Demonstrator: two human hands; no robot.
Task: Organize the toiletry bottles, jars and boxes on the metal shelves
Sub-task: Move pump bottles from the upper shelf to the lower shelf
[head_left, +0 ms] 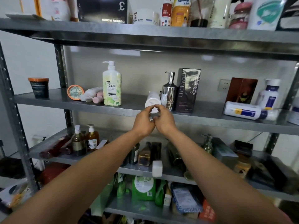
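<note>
A white opaque plastic bottle (152,98) lies sideways on the grey metal middle shelf (129,105); left hand (143,122) and right hand (163,120) each pinch its near end.

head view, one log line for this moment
middle shelf | left hand grips white bottle, lying on side | right hand grips it too | silver pump bottle upright beside it

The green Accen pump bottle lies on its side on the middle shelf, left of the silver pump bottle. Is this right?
Not quite. The head view shows the Accen pump bottle standing upright, not on its side. It is on the middle shelf, left of the silver pump bottle.
</note>
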